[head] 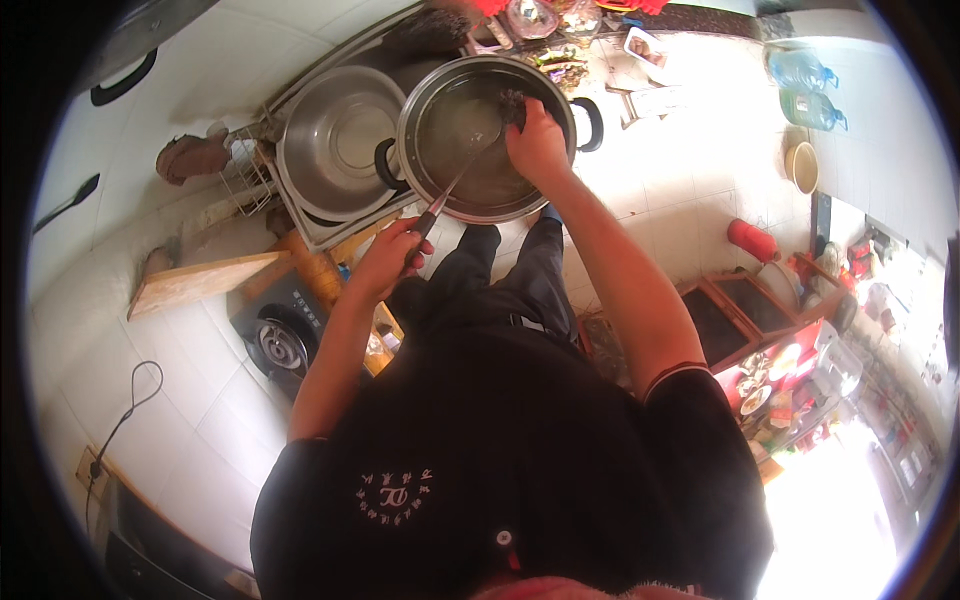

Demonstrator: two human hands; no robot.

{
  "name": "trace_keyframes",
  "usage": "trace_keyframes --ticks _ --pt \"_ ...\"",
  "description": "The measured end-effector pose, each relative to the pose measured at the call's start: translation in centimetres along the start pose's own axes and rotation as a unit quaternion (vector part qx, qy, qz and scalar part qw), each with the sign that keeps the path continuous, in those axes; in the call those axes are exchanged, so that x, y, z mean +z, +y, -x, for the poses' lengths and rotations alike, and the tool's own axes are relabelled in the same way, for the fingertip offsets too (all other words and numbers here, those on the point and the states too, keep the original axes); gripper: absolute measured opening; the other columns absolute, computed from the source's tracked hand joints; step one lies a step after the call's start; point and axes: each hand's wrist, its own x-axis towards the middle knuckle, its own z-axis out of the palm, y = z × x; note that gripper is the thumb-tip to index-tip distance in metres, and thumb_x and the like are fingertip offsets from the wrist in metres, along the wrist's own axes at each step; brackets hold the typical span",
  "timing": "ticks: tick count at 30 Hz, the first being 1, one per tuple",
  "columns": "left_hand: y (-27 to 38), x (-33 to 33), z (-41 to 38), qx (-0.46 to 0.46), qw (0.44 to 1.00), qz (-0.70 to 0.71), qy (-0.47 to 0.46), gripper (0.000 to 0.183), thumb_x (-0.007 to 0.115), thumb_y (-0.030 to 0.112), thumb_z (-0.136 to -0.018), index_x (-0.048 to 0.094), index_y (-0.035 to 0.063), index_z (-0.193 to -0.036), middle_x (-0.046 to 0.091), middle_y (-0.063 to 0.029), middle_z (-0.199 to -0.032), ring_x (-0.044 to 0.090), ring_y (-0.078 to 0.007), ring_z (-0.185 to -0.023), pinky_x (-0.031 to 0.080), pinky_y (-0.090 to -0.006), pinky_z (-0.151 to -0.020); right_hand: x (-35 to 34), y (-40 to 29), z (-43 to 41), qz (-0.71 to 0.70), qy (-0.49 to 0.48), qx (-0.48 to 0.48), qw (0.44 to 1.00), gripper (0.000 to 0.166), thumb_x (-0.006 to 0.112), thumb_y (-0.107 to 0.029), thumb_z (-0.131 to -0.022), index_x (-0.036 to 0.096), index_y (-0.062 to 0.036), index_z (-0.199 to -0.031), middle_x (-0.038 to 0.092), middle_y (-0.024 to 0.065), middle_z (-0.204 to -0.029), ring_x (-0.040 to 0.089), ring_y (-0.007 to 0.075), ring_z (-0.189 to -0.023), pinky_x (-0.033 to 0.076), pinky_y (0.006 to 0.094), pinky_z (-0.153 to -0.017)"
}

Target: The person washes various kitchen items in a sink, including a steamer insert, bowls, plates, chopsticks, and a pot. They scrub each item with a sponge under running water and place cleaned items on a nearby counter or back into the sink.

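Note:
In the head view, a wide stainless steel pot (412, 150) with black side handles holds cloudy water. My left hand (390, 259) grips the dark handle of a long metal kitchen utensil (455, 182), whose shaft slants over the pot's rim. Its far end lies at the water near my right hand, and its shape is unclear. Inside the pot's far right side, my right hand (538, 142) holds a dark scrubber (513, 103), probably steel wool. To the left of the pot, partly behind its handle, stands a metal basin (304, 142) with a little liquid at its bottom.
A gas stove (281, 345) and a tilted wooden board (206, 281) lie left of my arm. A wire rack (247, 169) hangs beside the basin. Rightward are large plastic bottles (810, 109), a pale bucket (802, 168) and a wooden cabinet (739, 307).

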Motion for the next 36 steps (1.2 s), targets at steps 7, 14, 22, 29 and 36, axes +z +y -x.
trace_keyframes --ticks 7,14,22,29,36 --pt "0.2 -0.4 -0.6 -0.024 0.992 0.116 -0.052 0.036 0.037 0.018 -0.098 0.051 0.0066 -0.129 0.054 -0.0005 -0.079 0.044 -0.0062 -0.057 0.035 -0.0213 -0.051 5.1 2.5 -2.9 0.217 -0.09 0.017 0.972 0.05 0.061 -0.023 -0.086 0.051 -0.0059 -0.132 0.06 0.0259 -0.115 0.059 0.0441 -0.108 0.049 0.0476 -0.093" --pt "-1.2 -0.7 -1.1 -0.05 0.936 0.31 -0.16 0.037 0.033 0.031 -0.106 0.05 0.009 -0.13 0.045 0.0027 -0.07 0.034 -0.0043 -0.049 0.029 -0.021 -0.047 2.4 -2.7 1.2 -0.013 0.009 -0.029 0.999 0.043 0.065 -0.016 -0.082 0.062 -0.008 -0.124 0.062 0.0255 -0.108 0.061 0.0431 -0.102 0.051 0.0466 -0.09" --pt "-1.1 -0.5 -0.8 -0.057 0.931 0.319 -0.168 0.041 0.034 0.033 -0.106 0.046 0.01 -0.138 0.042 0.004 -0.067 0.032 -0.0038 -0.046 0.028 -0.0195 -0.044 4.3 -5.0 4.0 -0.001 -0.013 -0.112 0.994 0.04 0.062 -0.007 -0.08 0.065 -0.0148 -0.119 0.059 0.0188 -0.105 0.059 0.0382 -0.097 0.051 0.0466 -0.087" --pt "-2.6 -0.5 -0.3 -0.063 0.844 0.464 -0.262 0.042 0.034 0.034 -0.106 0.044 0.0102 -0.14 0.041 0.0033 -0.066 0.033 -0.0036 -0.043 0.031 -0.0199 -0.045 5.1 -2.6 0.4 0.018 0.055 -0.152 0.987 0.04 0.059 -0.004 -0.078 0.067 -0.0128 -0.116 0.064 0.0214 -0.1 0.06 0.0408 -0.094 0.051 0.0479 -0.087" --pt "-1.6 0.9 -0.2 -0.064 0.969 0.235 -0.041 0.037 0.039 0.033 -0.105 0.052 0.0087 -0.13 0.047 0.0014 -0.068 0.038 -0.0072 -0.048 0.033 -0.0225 -0.045 5.5 -2.0 0.0 -0.001 0.027 -0.044 0.999 0.039 0.059 -0.007 -0.079 0.067 -0.0116 -0.117 0.064 0.0228 -0.1 0.062 0.0411 -0.093 0.051 0.0488 -0.087"
